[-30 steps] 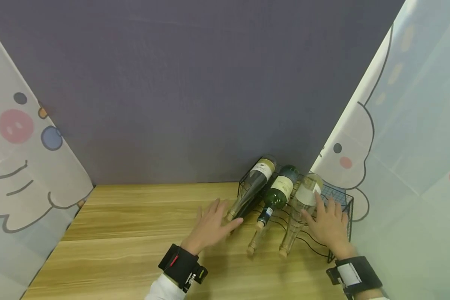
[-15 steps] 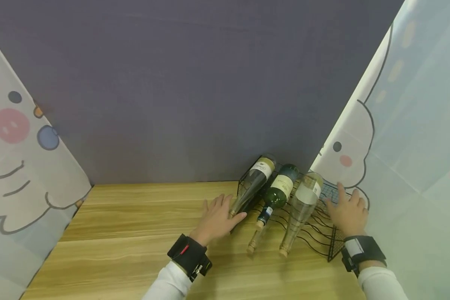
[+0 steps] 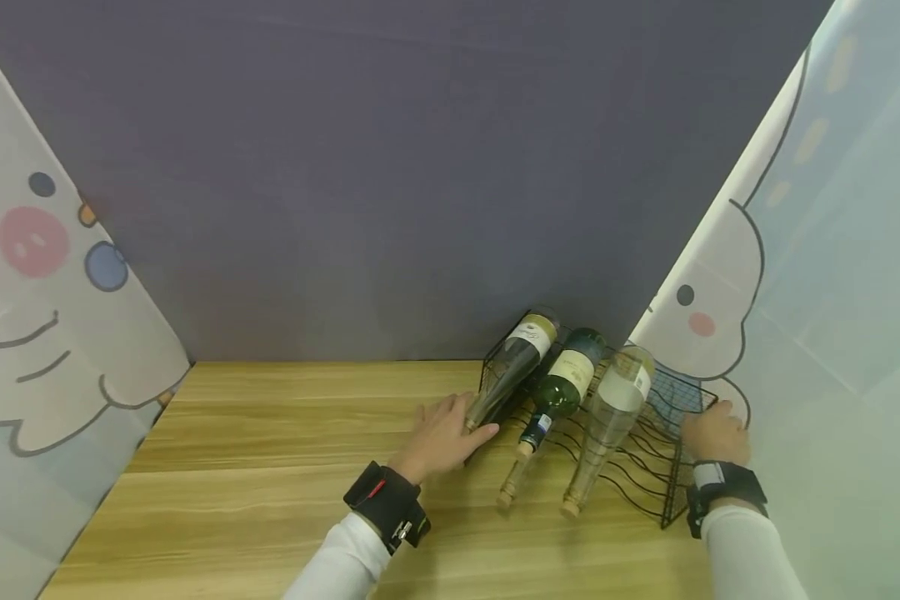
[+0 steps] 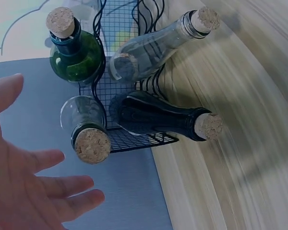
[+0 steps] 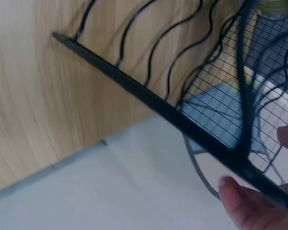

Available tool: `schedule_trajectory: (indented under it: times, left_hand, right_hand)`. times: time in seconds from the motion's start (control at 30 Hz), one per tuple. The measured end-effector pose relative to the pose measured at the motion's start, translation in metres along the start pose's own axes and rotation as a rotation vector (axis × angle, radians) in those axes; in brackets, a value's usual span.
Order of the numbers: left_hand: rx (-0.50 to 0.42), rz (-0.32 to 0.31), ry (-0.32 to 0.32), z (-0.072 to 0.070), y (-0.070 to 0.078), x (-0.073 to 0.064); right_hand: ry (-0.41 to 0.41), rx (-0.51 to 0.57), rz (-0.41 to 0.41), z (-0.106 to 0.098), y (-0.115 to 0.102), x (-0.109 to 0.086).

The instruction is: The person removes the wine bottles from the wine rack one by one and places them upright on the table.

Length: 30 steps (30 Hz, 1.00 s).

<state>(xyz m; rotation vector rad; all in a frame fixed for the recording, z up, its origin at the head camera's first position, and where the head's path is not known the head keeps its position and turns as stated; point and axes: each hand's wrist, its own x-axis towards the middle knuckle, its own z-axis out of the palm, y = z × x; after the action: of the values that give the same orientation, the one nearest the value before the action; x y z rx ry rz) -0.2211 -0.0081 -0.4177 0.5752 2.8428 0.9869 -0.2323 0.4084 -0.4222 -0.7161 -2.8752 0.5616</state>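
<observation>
A black wire wine rack [image 3: 673, 487] stands at the right end of the wooden table, loaded with corked bottles on two levels. On top lie a clear bottle with a white label [image 3: 523, 346], a green wine bottle [image 3: 566, 383] and another clear bottle [image 3: 617, 408]. Below them, the left wrist view shows a dark bottle [image 4: 156, 117] and a clear bottle [image 4: 146, 55]. My left hand [image 3: 442, 437], fingers extended, is beside the leftmost neck. My right hand [image 3: 716, 433] grips the rack's right side, thumb and fingers on either side of its bar.
A grey wall panel [image 3: 390, 192] rises behind the wooden table [image 3: 292, 442]. A printed curtain [image 3: 832, 400] hangs close beside my right hand, and another printed curtain [image 3: 67, 325] borders the left. The bottle necks jut toward the table's front.
My right hand has moved from over the right bottle to the rack's right side, and its fingers have curled there. My left hand has shifted slightly right. The bottles stay in place.
</observation>
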Motion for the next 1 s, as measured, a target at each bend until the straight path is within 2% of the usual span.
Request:
schedule_trajectory:
  times: [0.23,0.37,0.5,0.73,0.9,1.0]
  left_hand:
    - [0.003,0.002,-0.016,0.002,0.005,0.005]
    - [-0.004,-0.008,-0.021,0.0,0.012,0.008]
    - [0.005,-0.015,0.004,-0.003,0.018,0.014]
    - [0.021,0.008,0.05,0.007,0.025,0.03]
    - [0.023,-0.027,0.08,0.018,0.022,0.038]
    - [0.06,-0.065,0.095,0.026,0.018,0.041]
  right_hand:
    - [-0.081,0.013,0.049,0.014,0.008,0.0]
    - [-0.077,0.032,0.064,0.015,0.01,0.0]
    - [-0.071,0.025,0.061,0.016,0.01,0.001]
    - [-0.006,-0.004,0.067,0.02,0.016,0.0]
    - [0.032,-0.017,0.071,0.026,0.014,0.004]
    - [0.053,-0.016,0.06,0.03,0.016,0.008]
